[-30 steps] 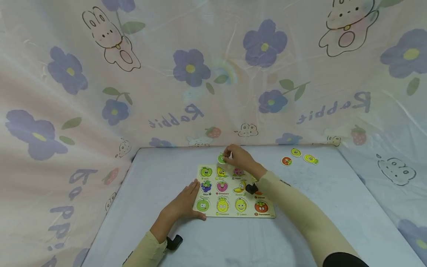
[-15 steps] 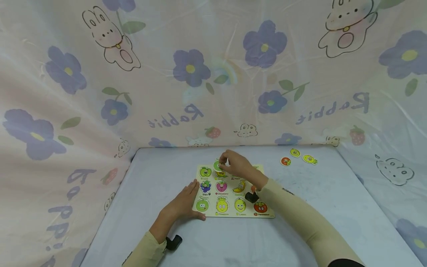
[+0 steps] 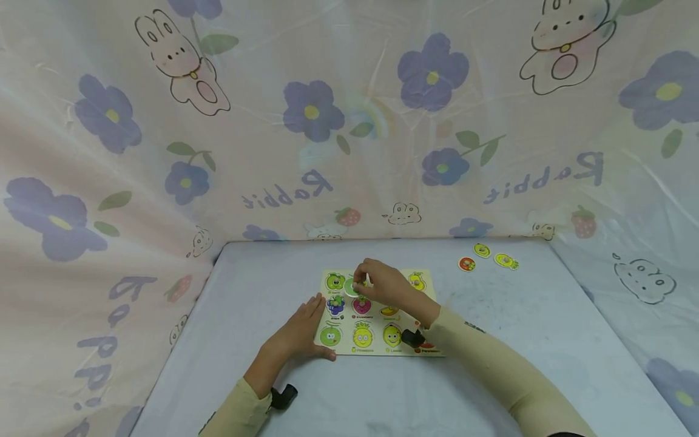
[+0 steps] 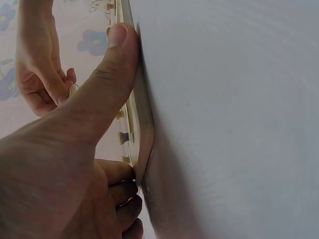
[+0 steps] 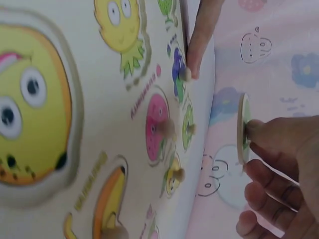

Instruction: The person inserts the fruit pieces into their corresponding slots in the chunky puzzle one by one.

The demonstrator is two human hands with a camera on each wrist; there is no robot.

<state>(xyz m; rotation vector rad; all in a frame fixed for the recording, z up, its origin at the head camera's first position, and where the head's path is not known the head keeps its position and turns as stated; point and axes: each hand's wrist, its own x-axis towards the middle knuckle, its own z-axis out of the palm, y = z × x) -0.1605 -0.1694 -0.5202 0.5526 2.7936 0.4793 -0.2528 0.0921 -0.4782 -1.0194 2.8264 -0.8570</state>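
Note:
My left hand [image 3: 297, 334] rests at the near left corner of a fruit puzzle board [image 3: 377, 337]. Its fingers lie extended along the left side, the thumb against the front edge. Above the board's back row, my right hand [image 3: 386, 288] pinches a round green puzzle piece [image 5: 243, 129], held on edge in the right wrist view and apart from the board. Pieces with wooden knobs, including the strawberry [image 5: 155, 122], the grapes [image 5: 178, 69] and the banana [image 5: 107, 196], sit in the board. The printed pineapple [image 5: 118, 22] and lemon [image 5: 37, 109] show no knobs.
Three loose pieces lie at the back right of the white table [image 3: 262, 267]: a red one [image 3: 466, 264], a yellow round one [image 3: 482, 250] and a pineapple piece [image 3: 506, 261]. A patterned curtain [image 3: 371, 176] stands behind the table. Each wrist carries a black camera mount [image 3: 284, 397].
My right hand has brought the green piece from behind the board toward me, slightly left, over the back row. The left hand has stayed in place at the corner.

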